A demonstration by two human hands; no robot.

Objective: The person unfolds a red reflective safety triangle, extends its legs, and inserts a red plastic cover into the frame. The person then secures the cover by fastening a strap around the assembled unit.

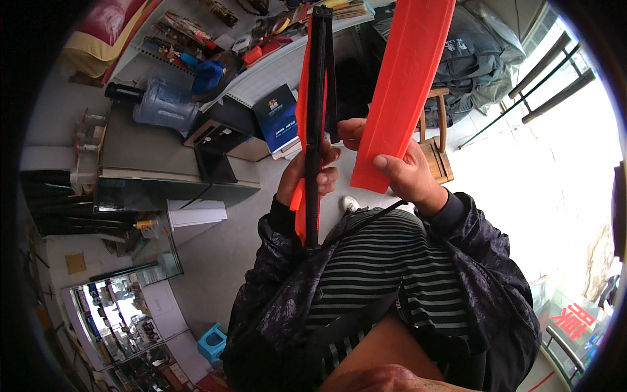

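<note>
- Long flat translucent-red plastic panel [405, 98], one, the landmark of this entry; held up, upper end tilted to the person's right, lower end in the right hand.
- Right hand [418, 171], clamped on the panel's lower end: thumb flat on the near face, other fingers behind, fingertips showing past the left edge.
- Long narrow black bar with red edging [314, 117], one, near upright, left of the panel and apart from it.
- Left hand [292, 175], wrapped around the black bar, fingertips together on its right side, left of the panel's lower end.
- Thin black strip [332, 85], one, between the black bar and the panel.
- Dark blue printed booklet [275, 117], one, left of the panel, beyond the black bar.
- Large clear-blue plastic water jug [166, 108], lying on its side, far left of the panel.
- Grey-topped counter [140, 150], below the jug, well left of the panel.
- Brown wooden chair [436, 160], just right of the panel's lower end.
- Dark bags in clear wrapping [473, 59], heaped right of the panel.
</note>
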